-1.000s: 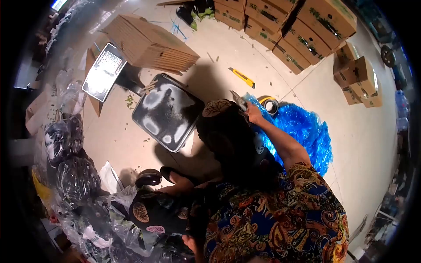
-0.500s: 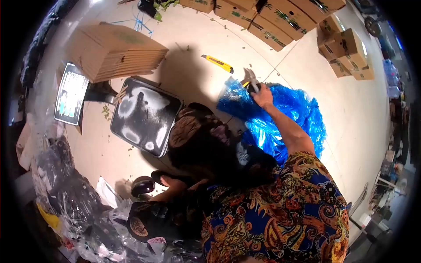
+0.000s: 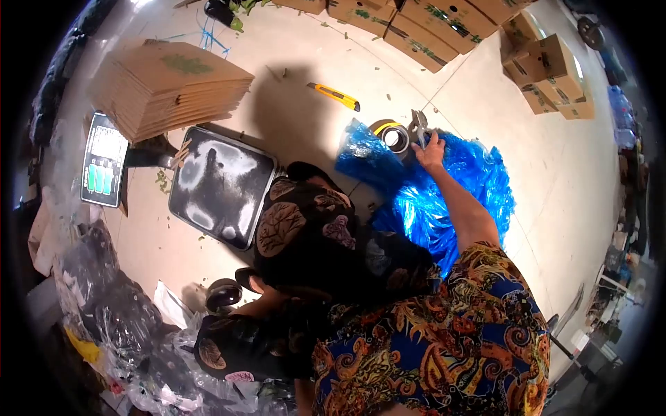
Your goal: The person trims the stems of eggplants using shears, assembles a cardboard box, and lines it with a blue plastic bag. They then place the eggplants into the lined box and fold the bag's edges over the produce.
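My right hand (image 3: 431, 152) reaches out over the edge of crumpled blue plastic (image 3: 479, 180). Its fingers are apart, at the handle end of a grey metal tool (image 3: 418, 125), like pliers or scissors, on the floor. Just left of the tool sits a roll of tape (image 3: 395, 139) with a yellow strip beside it. A yellow utility knife (image 3: 334, 96) lies farther up and left. My left hand is out of sight.
A scale with a black platform (image 3: 222, 187) and lit display (image 3: 104, 161) stands left, beside stacked flat cardboard (image 3: 173, 83). Boxes (image 3: 423, 41) line the top. Clear plastic bags (image 3: 132, 326) lie lower left; a black shoe (image 3: 224, 296) is nearby.
My right hand and the grey tool have moved right, off the tape roll, which now shows. The fingers have spread. The whole view has shifted slightly.
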Available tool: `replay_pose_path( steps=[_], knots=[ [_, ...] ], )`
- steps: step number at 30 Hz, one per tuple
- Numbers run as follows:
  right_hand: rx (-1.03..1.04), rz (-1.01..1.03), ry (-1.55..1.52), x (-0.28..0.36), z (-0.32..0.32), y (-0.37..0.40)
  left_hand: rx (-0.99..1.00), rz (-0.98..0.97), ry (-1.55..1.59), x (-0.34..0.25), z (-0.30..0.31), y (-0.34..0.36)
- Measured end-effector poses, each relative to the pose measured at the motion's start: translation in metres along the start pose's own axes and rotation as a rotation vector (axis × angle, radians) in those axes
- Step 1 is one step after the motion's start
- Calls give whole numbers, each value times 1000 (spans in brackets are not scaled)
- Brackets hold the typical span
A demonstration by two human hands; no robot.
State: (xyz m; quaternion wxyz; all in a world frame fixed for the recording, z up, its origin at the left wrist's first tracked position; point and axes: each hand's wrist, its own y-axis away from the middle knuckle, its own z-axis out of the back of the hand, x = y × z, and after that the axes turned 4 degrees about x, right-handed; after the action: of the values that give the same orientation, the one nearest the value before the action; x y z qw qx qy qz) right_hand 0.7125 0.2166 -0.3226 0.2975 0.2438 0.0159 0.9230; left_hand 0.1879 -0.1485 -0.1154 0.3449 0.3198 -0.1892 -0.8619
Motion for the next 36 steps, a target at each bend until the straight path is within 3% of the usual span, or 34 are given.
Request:
replay_pose_path(
  steps=[4,6,8,12,15,22,28,36],
  knots=[
    [-80,119,189,10,2,4,3,34,14,4,2,9],
    [-210,383,215,21,17,15,2,72,35,10,2,19],
    [-159,596,142,39,30,34,2,123,67,12,2,31],
    [123,703,8,80,35,75,14,221,145,13,-1,50],
    [343,700,-35,99,43,103,28,294,191,13,-1,58],
    [761,412,118,124,77,139,91,436,306,5,6,61],
    [921,318,184,138,85,131,58,459,398,3,-9,62],
    [1018,424,149,155,76,99,-124,383,543,21,-60,27]
  ],
)
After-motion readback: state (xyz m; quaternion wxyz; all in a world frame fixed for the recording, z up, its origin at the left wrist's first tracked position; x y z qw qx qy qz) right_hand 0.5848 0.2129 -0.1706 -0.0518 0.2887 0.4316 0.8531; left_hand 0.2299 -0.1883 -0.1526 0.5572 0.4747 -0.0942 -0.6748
